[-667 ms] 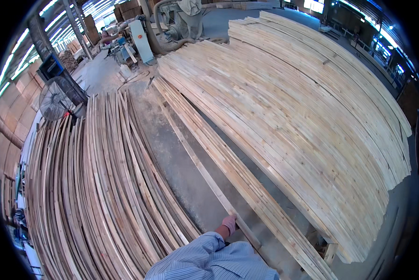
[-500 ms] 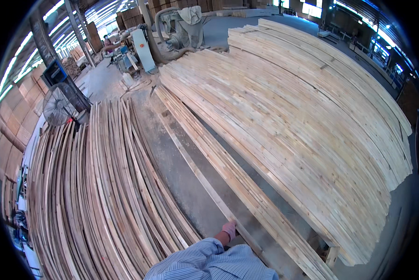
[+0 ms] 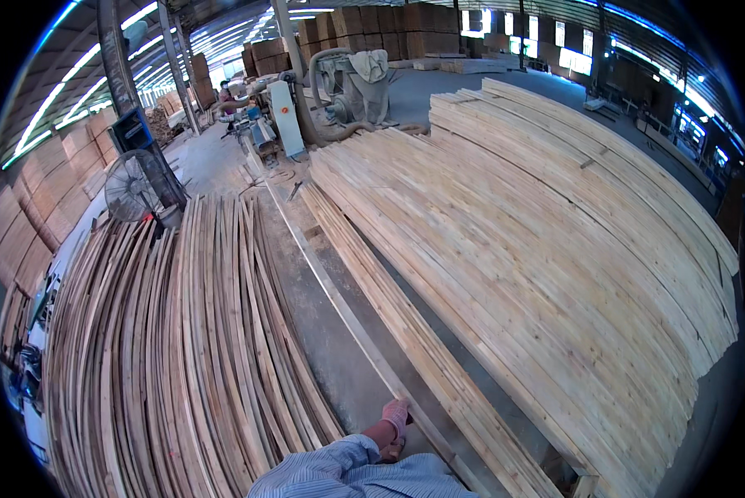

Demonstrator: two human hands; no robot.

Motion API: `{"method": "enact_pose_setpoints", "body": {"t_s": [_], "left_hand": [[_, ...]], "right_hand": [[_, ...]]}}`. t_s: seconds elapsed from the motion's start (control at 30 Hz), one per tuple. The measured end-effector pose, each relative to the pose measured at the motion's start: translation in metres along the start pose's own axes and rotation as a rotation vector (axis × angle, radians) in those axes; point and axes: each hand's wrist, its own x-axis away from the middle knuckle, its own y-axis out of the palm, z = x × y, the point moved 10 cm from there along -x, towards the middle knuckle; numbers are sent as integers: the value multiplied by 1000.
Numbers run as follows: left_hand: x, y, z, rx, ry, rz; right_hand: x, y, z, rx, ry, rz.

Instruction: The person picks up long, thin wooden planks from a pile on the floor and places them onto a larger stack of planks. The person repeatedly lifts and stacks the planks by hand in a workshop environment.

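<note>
A long, narrow wooden board (image 3: 332, 290) runs diagonally from near my body toward the machine at the far left. My left hand (image 3: 395, 412), in a pinkish glove, is closed round the board's near part, at the bottom middle. A blue-and-white striped sleeve covers most of that arm. Just below the wrist is a small skin-toned shape, partly hidden; I cannot make out whether it is my right hand. Right of the board lies a narrow stack of pale boards (image 3: 426, 336), roughly parallel to it.
A wide layered stack of pale boards (image 3: 522, 257) fills the right side. Rougher, darker strips (image 3: 214, 332) lie in rows at left. A standing fan (image 3: 133, 187) and a post are beyond them. A machine with a pale panel (image 3: 288, 119) stands farther back. Sawdust covers the floor.
The held board has slid away from me, its far end now reaching close to the machine. My left hand stays closed on it. The view has tilted up slightly.
</note>
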Motion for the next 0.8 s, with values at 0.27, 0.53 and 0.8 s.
{"method": "enact_pose_setpoints", "body": {"t_s": [0.27,0.53,0.8], "left_hand": [[-26,-16,18,503,-102,-57],[-70,-5,-17,861,-278,-134],[-78,-6,-30,845,-302,-113]], "right_hand": [[17,-68,-70,132,-142,90],[31,-82,-98,136,-188,150],[41,-102,-112,78,-123,83]]}}
